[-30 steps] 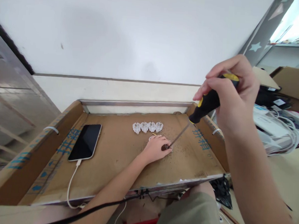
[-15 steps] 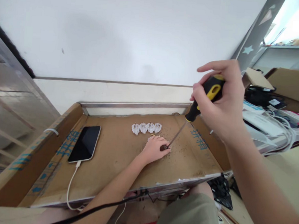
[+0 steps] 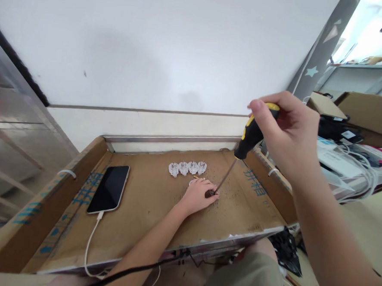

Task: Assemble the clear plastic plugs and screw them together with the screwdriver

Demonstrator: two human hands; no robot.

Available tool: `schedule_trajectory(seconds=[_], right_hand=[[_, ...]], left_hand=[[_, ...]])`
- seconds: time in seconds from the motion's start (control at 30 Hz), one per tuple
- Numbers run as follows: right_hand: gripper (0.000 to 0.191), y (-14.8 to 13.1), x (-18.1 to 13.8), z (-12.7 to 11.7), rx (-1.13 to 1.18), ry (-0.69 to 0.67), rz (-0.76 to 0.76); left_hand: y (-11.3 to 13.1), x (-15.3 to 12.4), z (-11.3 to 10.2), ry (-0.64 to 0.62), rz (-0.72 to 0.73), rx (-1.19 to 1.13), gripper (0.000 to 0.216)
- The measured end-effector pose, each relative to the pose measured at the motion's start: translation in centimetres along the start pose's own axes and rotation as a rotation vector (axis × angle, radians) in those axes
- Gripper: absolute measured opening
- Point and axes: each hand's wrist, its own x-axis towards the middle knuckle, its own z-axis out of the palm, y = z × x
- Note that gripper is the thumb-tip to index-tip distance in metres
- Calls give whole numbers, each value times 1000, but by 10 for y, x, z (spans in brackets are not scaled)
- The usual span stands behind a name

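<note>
White wall (image 3: pixel 134 53) stands behind the tabletop (image 3: pixel 140 230), which is covered with brown cardboard and has raised cardboard sides at left and right. On this cardboard, near the middle, lies the left hand (image 3: pixel 198 196). Its fingers are bent and pressed together around a small dark brown piece (image 3: pixel 209 193); what else is under the palm, I cannot tell.

Higher up, the right hand (image 3: pixel 290 129) pinches the black and yellow handle of a screwdriver (image 3: pixel 252 138) between thumb and fingers. This tool is tilted, and its metal shaft goes down to the dark brown piece; whether the tip is seated in something is too small to tell.

Just behind the left hand, four clear plug parts (image 3: pixel 183 168) stand side by side in one row, with their metal pins upward. Dark crumbs (image 3: pixel 230 194) are scattered to the right of this hand. Well apart, on the left side, lies a phone (image 3: pixel 108 189) with dark screen, and a white cable (image 3: pixel 90 242) is connected to its lower end.
</note>
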Motion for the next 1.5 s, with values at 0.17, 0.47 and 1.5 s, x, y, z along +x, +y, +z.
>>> schedule_trajectory(seconds=[0.17, 0.47, 1.5], right_hand=[[10, -7, 0, 1, 376, -199, 52], [31, 9, -6, 7, 468, -235, 337], [54, 23, -28, 24, 613, 304, 411]], left_hand=[[2, 0, -1, -5, -2, 0, 12], [-1, 0, 1, 12, 0, 0, 11], [-4, 1, 1, 40, 21, -60, 5]])
